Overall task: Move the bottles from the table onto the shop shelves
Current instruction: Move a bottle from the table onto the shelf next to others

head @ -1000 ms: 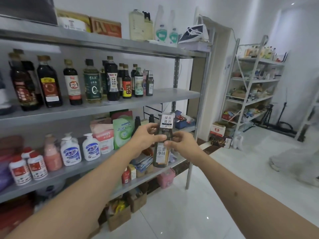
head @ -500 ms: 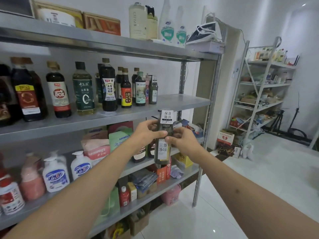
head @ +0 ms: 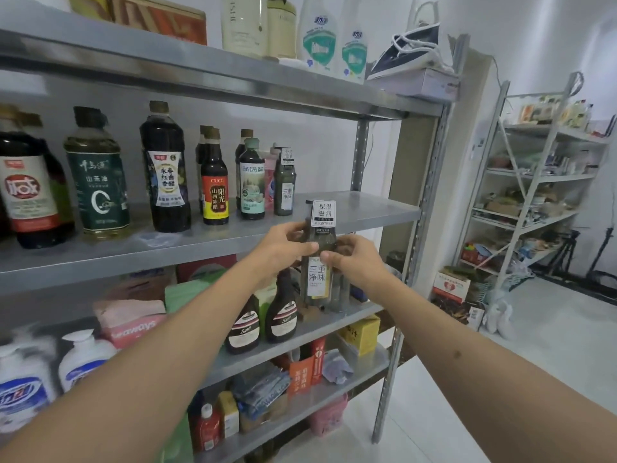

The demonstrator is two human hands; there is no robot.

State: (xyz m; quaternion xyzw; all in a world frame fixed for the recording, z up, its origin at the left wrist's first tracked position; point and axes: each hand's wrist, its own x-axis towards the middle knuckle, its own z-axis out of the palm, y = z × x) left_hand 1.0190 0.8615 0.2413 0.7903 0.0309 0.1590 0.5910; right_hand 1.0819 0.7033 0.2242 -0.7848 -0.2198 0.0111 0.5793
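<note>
Both hands grasp the one bottle (head: 320, 262) at its upper body, the left hand (head: 283, 250) on its left side and the right hand (head: 354, 262) on its right, equally near. It stands upright, long axis vertical, in the air just before the middle shelf (head: 374, 208), whose bare stretch lies up and beyond, right of a matching bottle (head: 284, 185). Since half a second ago, the bottle has risen closer to that shelf edge.

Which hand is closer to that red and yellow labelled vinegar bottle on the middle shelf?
Left. The left hand sits just below and right of the vinegar bottle, gripping the held bottle. The right hand grips its other side, farther right.
</note>
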